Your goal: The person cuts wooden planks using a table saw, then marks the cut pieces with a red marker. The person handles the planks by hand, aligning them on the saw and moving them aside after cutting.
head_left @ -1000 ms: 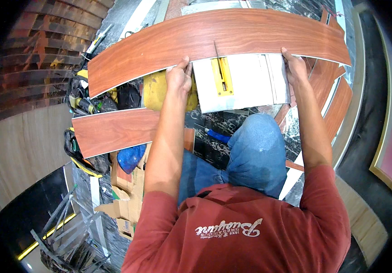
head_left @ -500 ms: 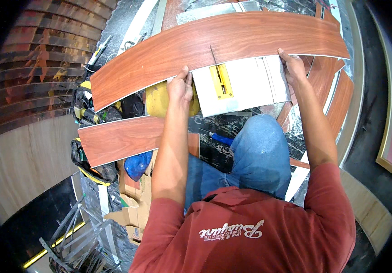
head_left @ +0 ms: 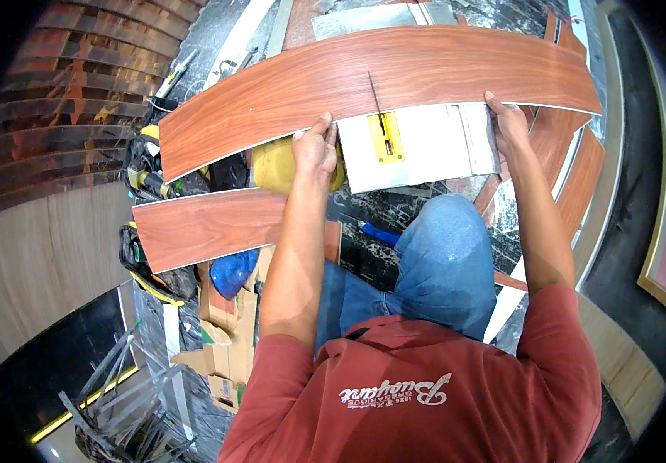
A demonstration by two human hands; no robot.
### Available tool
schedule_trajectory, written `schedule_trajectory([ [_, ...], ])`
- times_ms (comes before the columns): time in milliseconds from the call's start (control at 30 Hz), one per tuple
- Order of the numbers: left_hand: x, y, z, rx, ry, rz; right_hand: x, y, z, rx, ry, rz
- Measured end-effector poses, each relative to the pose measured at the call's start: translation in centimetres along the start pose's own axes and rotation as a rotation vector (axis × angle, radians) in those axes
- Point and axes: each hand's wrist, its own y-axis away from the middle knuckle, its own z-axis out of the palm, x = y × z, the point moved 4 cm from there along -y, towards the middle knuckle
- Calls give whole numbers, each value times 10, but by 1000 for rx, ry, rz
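Note:
A long reddish-brown wood-look plank (head_left: 271, 92) lies crosswise across a white metal-topped plate (head_left: 433, 147) with a yellow slotted insert (head_left: 386, 139). My left hand (head_left: 316, 147) is closed on the plank's near edge, left of the insert, with its thumb on top. Farther right, my right hand (head_left: 509, 127) grips the same edge, also thumb up; its fingers are partly hidden below. Between my hands, a thin dark line runs from the insert's slot up across the plank; I cannot tell whether it is a blade or a cut.
Another plank (head_left: 209, 229) lies at the left, partly behind my forearm. Near my knee is a blue-handled tool (head_left: 379, 234). A yellow object (head_left: 275, 166) sits beside the plate. Tool bags, torn cardboard (head_left: 228, 351) and metal strips (head_left: 116, 386) lie left; more planks (head_left: 580, 177) lie right.
Relative to the plate, the plank has shifted slightly toward me, and the dark line now reaches farther across it. Both hands keep their grip. The whole view has tilted a little.

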Motion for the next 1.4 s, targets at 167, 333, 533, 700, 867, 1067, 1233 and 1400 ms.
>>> schedule_trajectory([
  [167,1,7,-1,0,-4,2,0,10,1,28,32,-1],
  [333,0,14,-2,-31,-16,36,3,12,-2,12,10,-1],
  [533,-2,19,-4,-35,-33,7,6,13,-8,-11,12,21],
  [700,-3,23,-8,-22,-43,8,7,20,-7,-28,15,17],
  [867,-5,31,-10,-23,-25,9,10,24,-14,2,56,15],
  [1067,-10,33,-15,-15,-53,-5,22,12,-35,-22,75,18],
  [1233,-8,44,-17,2,-50,6,16,33,-23,32,71,25],
  [1400,-12,46,-21,-12,-48,-11,18,37,-29,7,36,0],
])
